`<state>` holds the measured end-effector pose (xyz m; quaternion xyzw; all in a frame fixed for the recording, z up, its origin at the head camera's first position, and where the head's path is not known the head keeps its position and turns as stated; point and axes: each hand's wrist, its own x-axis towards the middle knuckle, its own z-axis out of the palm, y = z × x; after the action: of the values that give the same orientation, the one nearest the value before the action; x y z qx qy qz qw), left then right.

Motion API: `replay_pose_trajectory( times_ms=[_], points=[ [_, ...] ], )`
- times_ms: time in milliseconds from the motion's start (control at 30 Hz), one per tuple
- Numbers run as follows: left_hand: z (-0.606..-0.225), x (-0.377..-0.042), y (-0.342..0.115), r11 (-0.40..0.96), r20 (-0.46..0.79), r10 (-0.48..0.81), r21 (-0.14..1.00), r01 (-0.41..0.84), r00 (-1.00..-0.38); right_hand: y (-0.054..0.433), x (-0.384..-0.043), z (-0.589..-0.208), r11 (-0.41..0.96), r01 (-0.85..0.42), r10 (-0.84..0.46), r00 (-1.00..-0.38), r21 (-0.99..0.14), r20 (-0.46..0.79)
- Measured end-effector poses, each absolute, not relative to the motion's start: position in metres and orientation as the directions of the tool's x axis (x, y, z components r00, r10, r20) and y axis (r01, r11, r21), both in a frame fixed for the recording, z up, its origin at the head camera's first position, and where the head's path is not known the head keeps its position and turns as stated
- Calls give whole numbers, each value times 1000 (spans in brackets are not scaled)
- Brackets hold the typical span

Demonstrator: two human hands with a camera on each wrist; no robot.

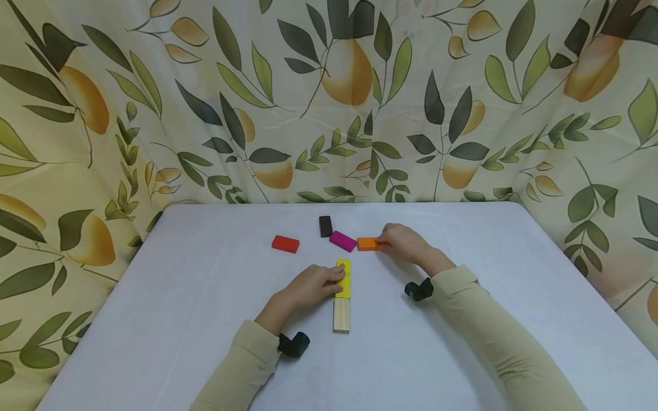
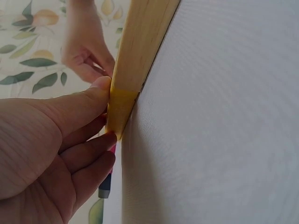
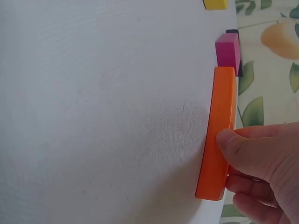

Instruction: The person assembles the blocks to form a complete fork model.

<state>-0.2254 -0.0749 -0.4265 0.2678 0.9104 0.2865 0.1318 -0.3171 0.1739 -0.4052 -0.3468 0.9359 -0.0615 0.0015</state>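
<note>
A yellow block (image 1: 346,285) lies end to end with a plain wooden block (image 1: 341,315) in a line on the table. My left hand (image 1: 315,284) holds the yellow block from its left side, with the thumb (image 2: 101,84) near the joint and fingers further along. My right hand (image 1: 406,245) pinches the right end of an orange block (image 3: 216,135). The orange block's left end is against or very close to a magenta block (image 1: 342,241). A dark brown block (image 1: 325,226) sits just behind the magenta one.
A red block (image 1: 285,244) lies apart to the left. The white-covered table (image 1: 169,319) meets a leaf-and-fruit patterned cloth (image 1: 205,114) at its back and sides. Black wrist cameras, a left one (image 1: 295,345) and a right one (image 1: 418,290), hang below the sleeves.
</note>
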Motion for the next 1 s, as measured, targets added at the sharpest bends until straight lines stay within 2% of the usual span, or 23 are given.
replay_pose_trajectory(
  times_ms=[633, 1000],
  points=[
    [-426, -226, -76, 705, -102, 564, 576, 414, -819, 167, -311, -405, 796, -587, -592, -806, -148, 6],
    [-426, -227, -77, 694, -93, 576, 580, 425, -812, 159, -311, -406, 786, -591, -598, -801, -182, 18]
  ],
)
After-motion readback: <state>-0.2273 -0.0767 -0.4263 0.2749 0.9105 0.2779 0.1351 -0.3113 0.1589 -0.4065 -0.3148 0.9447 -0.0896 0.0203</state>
